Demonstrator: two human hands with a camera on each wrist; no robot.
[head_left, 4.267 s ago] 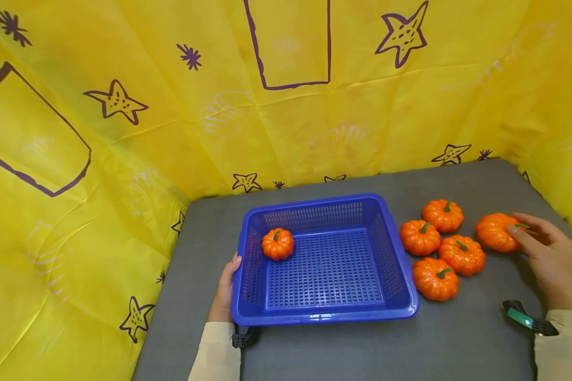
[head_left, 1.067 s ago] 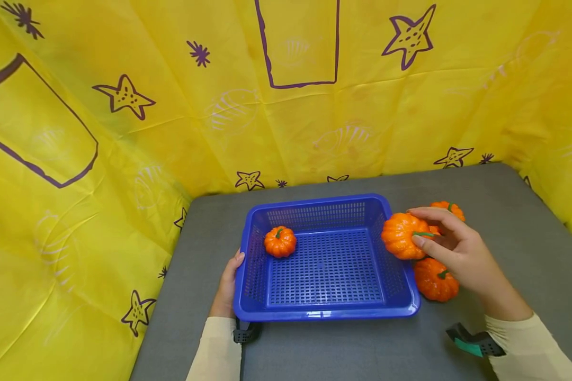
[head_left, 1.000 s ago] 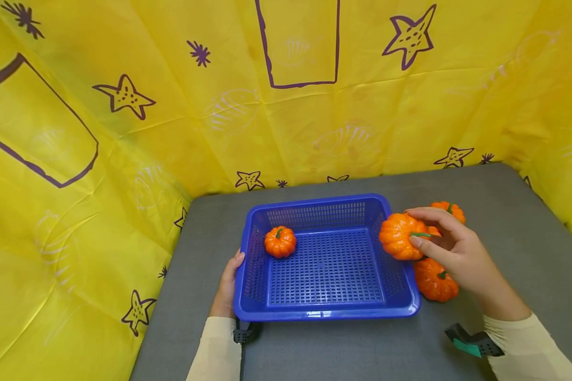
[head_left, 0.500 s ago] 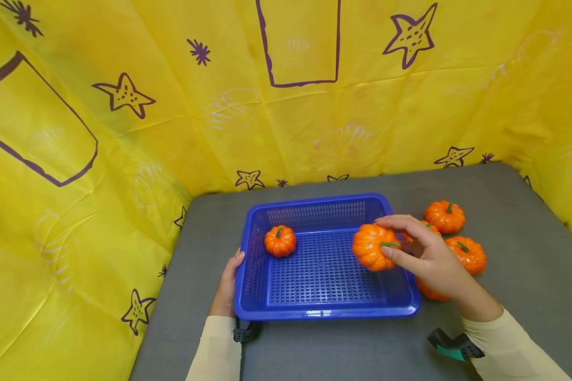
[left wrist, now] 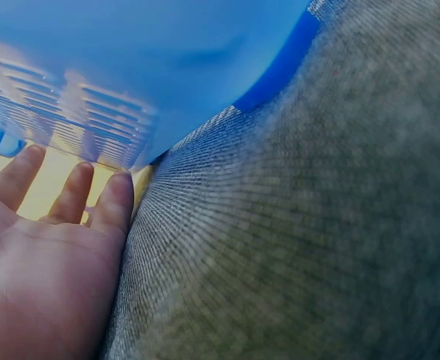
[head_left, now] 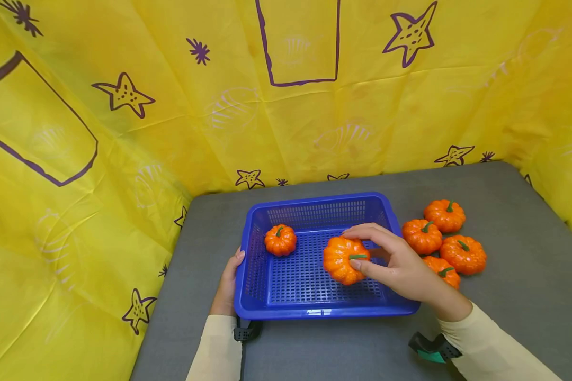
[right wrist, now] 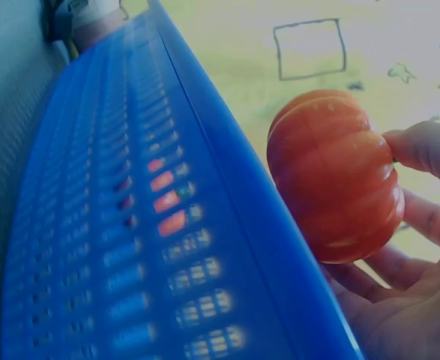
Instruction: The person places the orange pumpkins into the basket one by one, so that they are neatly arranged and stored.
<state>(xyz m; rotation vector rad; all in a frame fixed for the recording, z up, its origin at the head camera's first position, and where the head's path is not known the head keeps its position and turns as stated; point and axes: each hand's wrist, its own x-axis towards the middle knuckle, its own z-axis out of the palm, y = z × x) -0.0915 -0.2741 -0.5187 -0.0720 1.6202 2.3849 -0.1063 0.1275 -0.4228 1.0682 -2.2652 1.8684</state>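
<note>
Carried by my right grip point(head_left: 402, 267), the held pumpkin point(head_left: 340, 258) has travelled leftward: half a second ago it was near the right wall of the blue basket point(head_left: 321, 313), and now it is over the basket's floor, a little to the right of its middle. With my arm moved also, the four other pumpkins point(head_left: 445, 216) are shown better on the counter point(head_left: 362, 352), to the right of the basket; only the nearest one is partly covered by my wrist. The basket and the resting pumpkin point(head_left: 280, 241) inside it, near the left wall, have stayed practically in place.

For the work in hand, I judge that the sideways carrying is mostly made, but the pumpkin is not yet put down. My right grip is closed around it, with thumb beside the green stem point(head_left: 358, 257); in the right wrist view it appears above the rim, so I take it as not touching the basket's floor.

My left grip point(head_left: 227, 286) holds the basket at its left side, one fingertip on the rim and others against the outside of the wall, which I think keeps it steady.
</note>
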